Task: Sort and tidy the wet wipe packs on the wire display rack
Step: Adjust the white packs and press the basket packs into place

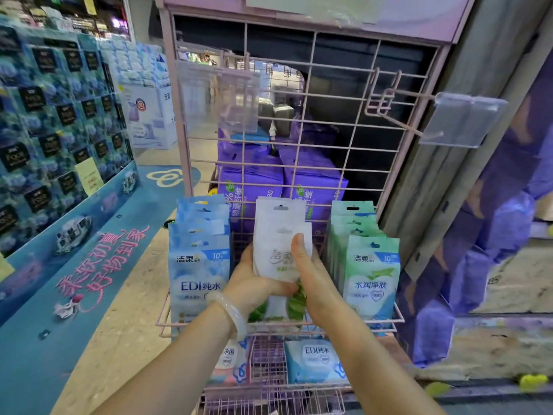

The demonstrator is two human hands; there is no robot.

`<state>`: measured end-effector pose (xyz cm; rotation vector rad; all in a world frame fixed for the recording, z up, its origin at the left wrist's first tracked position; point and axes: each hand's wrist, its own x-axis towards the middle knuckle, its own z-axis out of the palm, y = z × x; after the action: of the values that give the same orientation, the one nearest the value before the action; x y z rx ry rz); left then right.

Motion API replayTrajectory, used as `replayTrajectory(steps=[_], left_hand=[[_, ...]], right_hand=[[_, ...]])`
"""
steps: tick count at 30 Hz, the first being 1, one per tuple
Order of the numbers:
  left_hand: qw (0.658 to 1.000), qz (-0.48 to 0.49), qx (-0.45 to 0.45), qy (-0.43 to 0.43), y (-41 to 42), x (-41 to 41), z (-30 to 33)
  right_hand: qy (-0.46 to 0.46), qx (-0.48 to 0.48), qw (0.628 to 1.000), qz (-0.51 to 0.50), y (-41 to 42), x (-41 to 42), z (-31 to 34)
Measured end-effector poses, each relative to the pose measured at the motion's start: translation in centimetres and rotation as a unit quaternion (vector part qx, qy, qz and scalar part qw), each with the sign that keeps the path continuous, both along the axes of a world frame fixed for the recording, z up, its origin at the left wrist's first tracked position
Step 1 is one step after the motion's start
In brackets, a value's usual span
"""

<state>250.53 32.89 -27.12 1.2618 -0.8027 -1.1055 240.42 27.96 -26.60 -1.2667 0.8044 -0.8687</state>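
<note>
A pink wire display rack (pixel 329 115) has a basket shelf (pixel 398 317) holding three upright rows of wet wipe packs. Blue packs (pixel 197 274) stand on the left, white packs with green leaves (pixel 279 217) in the middle, green packs (pixel 371 280) on the right. My left hand (pixel 257 283) and my right hand (pixel 311 277) both grip the front white pack (pixel 275 259) from either side, over the basket's middle row. A pale bangle sits on my left wrist.
A lower basket holds a pink pack (pixel 230 363) and a blue pack (pixel 314 363). An empty peg hook with a clear price tag holder (pixel 460 121) juts out at upper right. Purple packages (pixel 281 181) are stacked behind the grid. A blue product display (pixel 59 130) lines the left.
</note>
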Motion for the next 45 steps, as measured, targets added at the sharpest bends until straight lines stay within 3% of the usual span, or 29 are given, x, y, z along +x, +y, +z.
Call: replayTrajectory(steps=[6, 12, 17, 24, 34, 40, 45], left_hand=[[0.999, 0.020, -0.029, 0.003, -0.5, -0.5, -0.3], [1.000, -0.011, 0.012, -0.026, -0.8, -0.1, -0.6], [0.999, 0.000, -0.037, -0.037, -1.0, -0.7, -0.7], [0.998, -0.030, -0.020, -0.048, -1.0, -0.3, -0.4], [0.995, -0.026, -0.065, -0.065, -1.2, -1.1, 0.2], [0.995, -0.055, -0.001, -0.088, -1.3, -0.2, -0.1], [0.994, 0.033, 0.005, -0.104, -0.1, -1.2, 0.3]], right_hand=[[-0.011, -0.047, 0.999, -0.010, -0.7, -0.2, 0.5], [-0.015, 0.022, 1.000, 0.002, -0.9, -0.2, -0.7], [-0.032, -0.025, 0.998, -0.039, -0.9, -0.8, -0.8], [-0.030, -0.038, 0.998, -0.039, -0.7, -1.3, -0.9], [-0.029, -0.079, 0.995, -0.055, -0.7, -1.0, -0.1], [-0.013, -0.068, 0.997, -0.042, -0.6, -1.0, -0.1], [0.012, -0.071, 0.993, -0.093, -0.1, -1.2, 0.0]])
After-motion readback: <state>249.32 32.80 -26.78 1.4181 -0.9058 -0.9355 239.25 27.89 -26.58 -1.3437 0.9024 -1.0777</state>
